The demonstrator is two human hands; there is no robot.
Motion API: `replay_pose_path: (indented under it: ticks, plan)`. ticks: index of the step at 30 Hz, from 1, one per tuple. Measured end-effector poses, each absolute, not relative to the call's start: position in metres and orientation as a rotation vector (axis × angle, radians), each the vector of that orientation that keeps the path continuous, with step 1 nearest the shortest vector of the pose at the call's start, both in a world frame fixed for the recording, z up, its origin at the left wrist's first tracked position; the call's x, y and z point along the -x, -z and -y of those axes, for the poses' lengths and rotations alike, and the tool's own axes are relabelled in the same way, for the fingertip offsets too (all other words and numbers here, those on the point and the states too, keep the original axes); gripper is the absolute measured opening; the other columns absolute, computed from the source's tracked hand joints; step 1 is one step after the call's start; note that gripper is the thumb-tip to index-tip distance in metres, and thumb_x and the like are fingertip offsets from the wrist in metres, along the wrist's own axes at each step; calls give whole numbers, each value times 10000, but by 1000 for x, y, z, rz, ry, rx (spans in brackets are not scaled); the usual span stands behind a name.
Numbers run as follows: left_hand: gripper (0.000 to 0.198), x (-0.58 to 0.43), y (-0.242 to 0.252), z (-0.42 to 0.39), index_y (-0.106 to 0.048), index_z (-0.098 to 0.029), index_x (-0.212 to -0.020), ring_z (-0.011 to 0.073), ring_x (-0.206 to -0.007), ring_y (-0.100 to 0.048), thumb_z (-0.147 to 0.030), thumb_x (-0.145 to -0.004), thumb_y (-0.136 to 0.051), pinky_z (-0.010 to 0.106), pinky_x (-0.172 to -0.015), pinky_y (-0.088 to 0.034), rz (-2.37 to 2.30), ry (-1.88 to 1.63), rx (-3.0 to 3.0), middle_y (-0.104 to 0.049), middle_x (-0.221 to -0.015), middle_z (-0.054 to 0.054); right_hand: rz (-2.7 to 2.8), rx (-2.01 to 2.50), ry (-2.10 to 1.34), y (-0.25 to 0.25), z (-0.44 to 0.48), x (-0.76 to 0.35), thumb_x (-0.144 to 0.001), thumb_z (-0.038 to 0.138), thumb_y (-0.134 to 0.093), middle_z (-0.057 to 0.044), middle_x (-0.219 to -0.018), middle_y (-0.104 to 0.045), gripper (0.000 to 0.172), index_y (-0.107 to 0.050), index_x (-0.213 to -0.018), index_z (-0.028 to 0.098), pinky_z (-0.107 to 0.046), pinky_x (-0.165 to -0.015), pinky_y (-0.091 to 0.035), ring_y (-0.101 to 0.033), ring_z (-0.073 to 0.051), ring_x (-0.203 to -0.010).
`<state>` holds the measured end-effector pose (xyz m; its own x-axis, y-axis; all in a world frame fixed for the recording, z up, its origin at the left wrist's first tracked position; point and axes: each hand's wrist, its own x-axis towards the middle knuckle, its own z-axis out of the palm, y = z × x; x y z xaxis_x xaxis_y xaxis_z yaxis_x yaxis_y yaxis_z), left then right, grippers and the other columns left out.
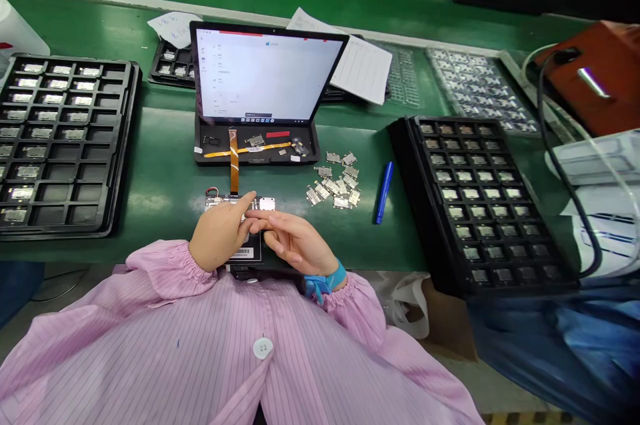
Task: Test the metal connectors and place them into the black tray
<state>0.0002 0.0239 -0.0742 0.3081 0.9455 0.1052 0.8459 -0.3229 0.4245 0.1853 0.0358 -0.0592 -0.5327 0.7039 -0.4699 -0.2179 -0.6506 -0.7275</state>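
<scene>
Just before the tablet point(265, 78), your curled left hand point(220, 235) presses a forefinger on the board point(216, 201); your open right hand point(295, 241) touches the module point(267, 203) beside it. Seating seems underway; next needs gentle pressure

Bare bench point(165, 178) lies open left of centre; loose metal parts point(337, 181), a blue pen point(384, 191) and black trays point(480, 205) crowd the right.

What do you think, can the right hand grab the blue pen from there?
Probably yes. The blue pen lies on the green table close to the right of the right hand, with bare table between them. The pile of small metal parts sits further back, out of the way.
</scene>
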Motion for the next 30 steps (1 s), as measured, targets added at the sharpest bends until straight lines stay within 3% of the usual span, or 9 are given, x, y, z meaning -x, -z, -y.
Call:
replay_pose_path:
  ticks: [2, 4, 6, 9, 13, 16, 19, 22, 30]
  plan:
    - [435, 0, 74, -24, -488, -138, -1352, 181, -674, -605, -254, -937, -548, 286, -618, -421, -1636, -476, -2284, -630, -694, -2, 975, 1130, -2055, 61, -36, -183, -867, 390, -572, -71, -920, -662, 369, -670, -1143, 165, -163, -282, -229, -417, -68, -484]
    - [449, -1, 74, -24, -474, -149, -1361, 175, -668, -598, -290, -942, -553, 278, -609, -413, -1650, -470, -2271, -628, -695, -6, 1228, 1313, -1665, 64, -36, -180, -874, 360, -570, -55, -891, -640, 328, -667, -1135, 188, -200, -359, -358, -463, -89, -515]
    - [463, -1, 73, -25, -469, -153, -1367, 169, -665, -595, -317, -944, -561, 273, -610, -410, -1652, -470, -2259, -630, -694, -9, 1499, 1472, -1174, 68, -37, -178, -846, 277, -603, -63, -931, -611, 264, -687, -1087, 210, -284, -534, -494, -524, -130, -608]
    - [458, 0, 72, -24, -487, -155, -1360, 168, -661, -599, -309, -937, -573, 274, -611, -418, -1668, -462, -2242, -638, -691, -11, 1731, 1559, -791, 72, -38, -178, -794, 168, -629, -87, -1026, -571, 217, -689, -997, 216, -398, -753, -516, -559, -181, -720]
    - [322, -2, 69, -21, -622, -172, -1220, 199, -827, -654, -290, -921, -595, 305, -732, -485, -1566, -661, -2294, -715, -854, 39, 1765, 1474, -851, 70, -32, -182, -824, 140, -581, -48, -900, -613, 101, -640, -842, 220, -373, -751, -508, -571, -179, -717]
    - [232, -4, 63, -19, -690, -176, -1110, 213, -971, -661, -263, -911, -610, 329, -856, -497, -1390, -833, -2289, -731, -1048, 70, 1674, 1358, -1062, 66, -21, -185, -863, 188, -560, -34, -870, -652, 106, -653, -878, 237, -324, -659, -518, -613, -183, -758]
    - [133, -7, 55, -21, -737, -207, -963, 177, -825, -681, -226, -893, -625, 297, -749, -507, -1344, -767, -2116, -759, -920, 17, 1547, 1371, -1179, 62, -13, -188, -855, 269, -621, -26, -850, -660, 53, -648, -880, 231, -291, -580, -493, -614, -168, -709]
    - [93, -11, 48, -23, -751, -245, -868, 150, -738, -667, -255, -865, -659, 264, -640, -482, -1328, -666, -1921, -762, -864, -29, 1635, 1402, -1088, 59, -10, -193, -850, 306, -662, -5, -760, -645, 123, -624, -769, 222, -302, -672, -473, -593, -165, -725]
    - [99, -17, 34, -31, -774, -263, -842, 116, -583, -574, -295, -836, -680, 251, -549, -413, -1359, -699, -1770, -766, -835, -35, 1683, 1452, -932, 56, -9, -234, -897, 248, -578, -5, -752, -604, 158, -558, -744, 216, -297, -705, -422, -555, -166, -733]
